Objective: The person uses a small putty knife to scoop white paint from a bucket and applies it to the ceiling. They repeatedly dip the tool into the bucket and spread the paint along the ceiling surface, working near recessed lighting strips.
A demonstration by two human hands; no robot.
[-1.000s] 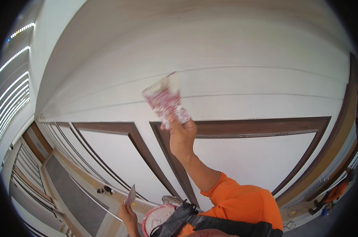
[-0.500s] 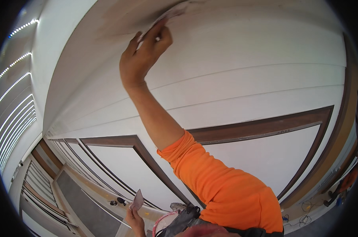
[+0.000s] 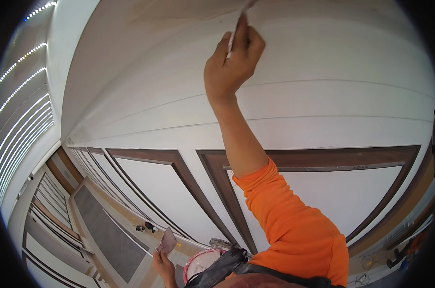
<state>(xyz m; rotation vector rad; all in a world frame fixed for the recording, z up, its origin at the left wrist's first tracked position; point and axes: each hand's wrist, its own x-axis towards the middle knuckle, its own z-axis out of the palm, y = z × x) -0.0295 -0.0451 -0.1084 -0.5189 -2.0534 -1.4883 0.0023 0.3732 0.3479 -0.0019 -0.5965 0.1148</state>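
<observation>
Here, from the left, bright light strips [image 3: 20, 60] line the picture's edge beside a grey corridor floor [image 3: 107, 235]. Near the wall's lower edge, the left hand [image 3: 163, 267] grips a small scraper [image 3: 167, 241], its smeared blade pointing up. Just right of it sits a red-rimmed bucket [image 3: 192, 256] of pale paste, partly hidden by a black strap [image 3: 222, 270]. Towards the centre, the right hand [image 3: 233, 65] is raised high, fingers closed around a thin spreading blade [image 3: 231, 45] whose far end blurs close to the pale upper wall [image 3: 332, 53]; contact is unclear. Right of that forearm, a brown frame [image 3: 323, 156] borders a white panel. The step appears to be spreading or smoothing paste; the next move probably calls for a low blade angle and even pressure.
</observation>
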